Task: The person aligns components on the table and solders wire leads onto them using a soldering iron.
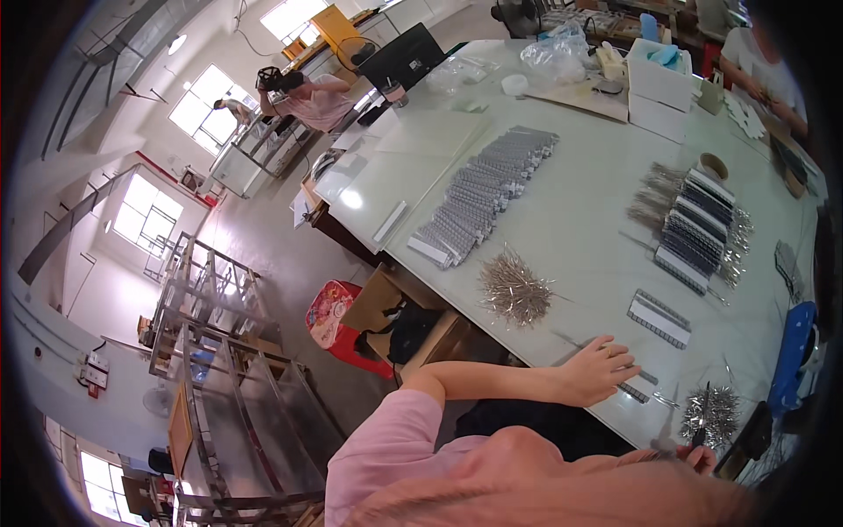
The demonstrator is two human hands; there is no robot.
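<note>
My left hand [601, 371] lies over the near edge of the table, its fingers stretched out and slightly spread. Under its fingertips is a small grey patterned strip [638, 386], partly covered by the hand. A thin wire-like piece sticks out beside the knuckles. At the lower right my right hand [700, 458] shows only in part, fingers closed around a dark slim tool [699, 437]; its exact kind is unclear. That tool points into a bunch of short silvery wire pieces [716, 413]. Just beyond my left hand lies a grey-and-white patterned card [659, 318].
A bronze-silver wire pile [516, 288] sits left of centre. Behind it runs a long row of grey strips [487, 193]. Dark and white strips [696, 230] are stacked at the right, near a tape roll [713, 166]. A blue object [793, 356] stands at the right edge. Other people work farther off.
</note>
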